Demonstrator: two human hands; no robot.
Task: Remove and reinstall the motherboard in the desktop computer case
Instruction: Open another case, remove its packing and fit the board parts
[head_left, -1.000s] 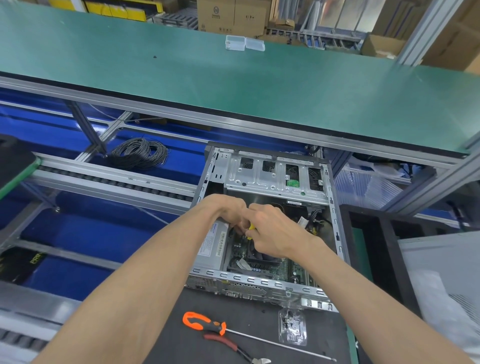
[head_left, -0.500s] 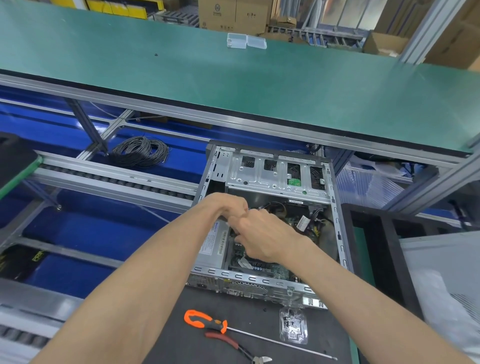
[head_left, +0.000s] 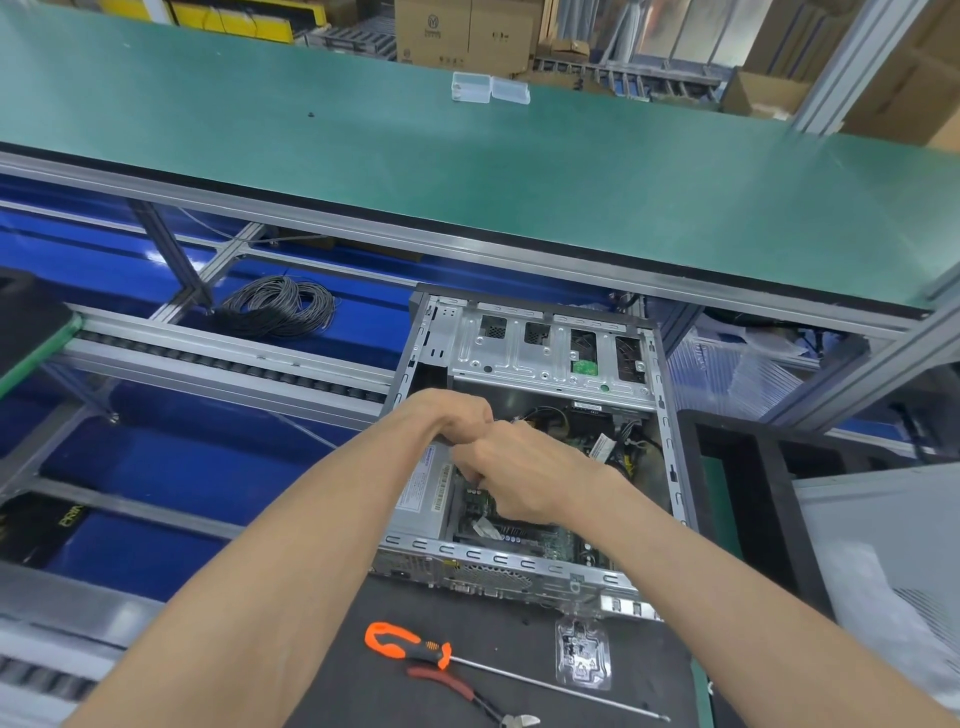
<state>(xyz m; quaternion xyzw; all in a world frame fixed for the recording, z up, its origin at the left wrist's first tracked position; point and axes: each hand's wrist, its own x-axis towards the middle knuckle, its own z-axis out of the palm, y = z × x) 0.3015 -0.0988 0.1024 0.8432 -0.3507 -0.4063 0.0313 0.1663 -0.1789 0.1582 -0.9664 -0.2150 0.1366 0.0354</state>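
Below green bench (head_left: 467, 171), open case (head_left: 540, 364) runs lengthwise away; both hands' (head_left: 524, 480) grips hidden

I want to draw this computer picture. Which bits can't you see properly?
All in the head view:
- What the left hand and right hand are working on: their own fingers cover it.
- Most of the motherboard: hidden under the hands.
- The power supply label: print too small to read.
- The pliers: tips cut off by the bottom edge.
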